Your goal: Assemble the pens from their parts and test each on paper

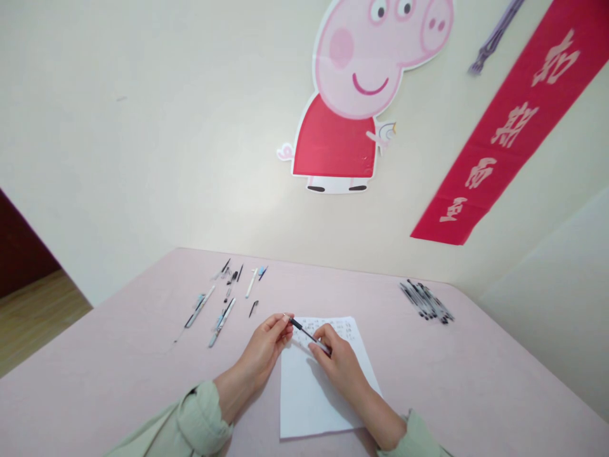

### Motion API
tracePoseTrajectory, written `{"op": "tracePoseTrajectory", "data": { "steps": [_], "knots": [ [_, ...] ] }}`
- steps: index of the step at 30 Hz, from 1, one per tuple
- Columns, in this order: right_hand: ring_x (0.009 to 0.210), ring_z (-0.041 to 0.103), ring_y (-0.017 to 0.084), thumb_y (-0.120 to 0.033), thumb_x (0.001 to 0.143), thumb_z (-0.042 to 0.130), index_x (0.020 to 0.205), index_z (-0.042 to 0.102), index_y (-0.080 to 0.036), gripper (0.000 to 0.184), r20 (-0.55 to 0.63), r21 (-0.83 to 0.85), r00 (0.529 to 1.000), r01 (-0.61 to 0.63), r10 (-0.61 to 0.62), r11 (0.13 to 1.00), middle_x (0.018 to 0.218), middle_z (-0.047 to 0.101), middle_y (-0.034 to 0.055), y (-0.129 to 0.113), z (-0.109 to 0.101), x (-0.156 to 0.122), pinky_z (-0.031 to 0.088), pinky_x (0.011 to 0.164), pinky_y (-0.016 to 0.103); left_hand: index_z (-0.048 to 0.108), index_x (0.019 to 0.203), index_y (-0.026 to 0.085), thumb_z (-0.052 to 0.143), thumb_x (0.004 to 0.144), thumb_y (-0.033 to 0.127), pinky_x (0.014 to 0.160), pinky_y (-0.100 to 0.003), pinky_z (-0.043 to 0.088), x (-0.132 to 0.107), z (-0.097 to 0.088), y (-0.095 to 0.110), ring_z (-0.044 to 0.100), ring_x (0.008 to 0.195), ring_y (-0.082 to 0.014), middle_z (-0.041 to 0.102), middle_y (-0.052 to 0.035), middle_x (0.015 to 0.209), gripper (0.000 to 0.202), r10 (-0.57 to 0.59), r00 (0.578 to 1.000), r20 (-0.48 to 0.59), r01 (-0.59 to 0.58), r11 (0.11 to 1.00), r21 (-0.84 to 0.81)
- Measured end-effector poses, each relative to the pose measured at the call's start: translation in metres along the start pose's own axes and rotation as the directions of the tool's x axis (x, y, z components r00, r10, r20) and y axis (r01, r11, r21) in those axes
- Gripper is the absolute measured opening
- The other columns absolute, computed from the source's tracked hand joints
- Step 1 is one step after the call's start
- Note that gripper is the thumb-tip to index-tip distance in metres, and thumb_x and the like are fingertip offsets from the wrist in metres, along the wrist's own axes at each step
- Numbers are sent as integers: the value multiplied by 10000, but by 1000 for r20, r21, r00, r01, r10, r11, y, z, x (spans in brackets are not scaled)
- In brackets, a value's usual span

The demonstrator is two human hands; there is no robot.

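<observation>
A black-and-clear pen [304,331] is held slanted over the upper part of a white sheet of paper [314,400]. My right hand [340,358] is closed around its rear end, thumb against the barrel. At the pen's front end, my left hand [269,346] pinches with thumb and fingertips close to the point. Whether a small part sits between those fingertips is too fine to make out. Rows of small handwritten marks [340,328] cover the top of the sheet, partly hidden by my hands.
Several pens and pen parts lie scattered at the left, among them a white pen [222,322] and a black cap [254,308]. A pile of pens [427,301] rests at the right on the pink table [157,381]. The wall behind bears a cartoon pig cutout [335,139] and a red banner [499,146].
</observation>
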State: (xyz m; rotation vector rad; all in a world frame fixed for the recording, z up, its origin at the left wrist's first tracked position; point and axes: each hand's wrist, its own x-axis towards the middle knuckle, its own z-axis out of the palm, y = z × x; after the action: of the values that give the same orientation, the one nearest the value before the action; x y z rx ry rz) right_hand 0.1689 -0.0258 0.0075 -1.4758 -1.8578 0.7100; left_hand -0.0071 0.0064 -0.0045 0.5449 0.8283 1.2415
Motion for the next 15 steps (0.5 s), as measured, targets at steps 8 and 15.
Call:
{"op": "tracePoseTrajectory", "data": {
  "steps": [8,15],
  "knots": [
    [537,460,137,-313,883,493,821,516,-231,105,0,-67,1000,23,-23,997,568,447,-63,1,3,-3,297,561,227,743,831,170,806,658,410,731,-222,472,-1,0,2,575,751,-128,664,-45,807,303,-25,999,35,24,999,48],
    [593,498,147,-336,914,447,813,510,-226,162,38,-10,999,37,-37,999,629,518,-40,-3,6,-6,316,590,230,728,853,164,760,691,419,740,-239,459,-1,0,2,557,731,-126,665,-38,809,304,-22,999,26,19,992,126]
  ]
}}
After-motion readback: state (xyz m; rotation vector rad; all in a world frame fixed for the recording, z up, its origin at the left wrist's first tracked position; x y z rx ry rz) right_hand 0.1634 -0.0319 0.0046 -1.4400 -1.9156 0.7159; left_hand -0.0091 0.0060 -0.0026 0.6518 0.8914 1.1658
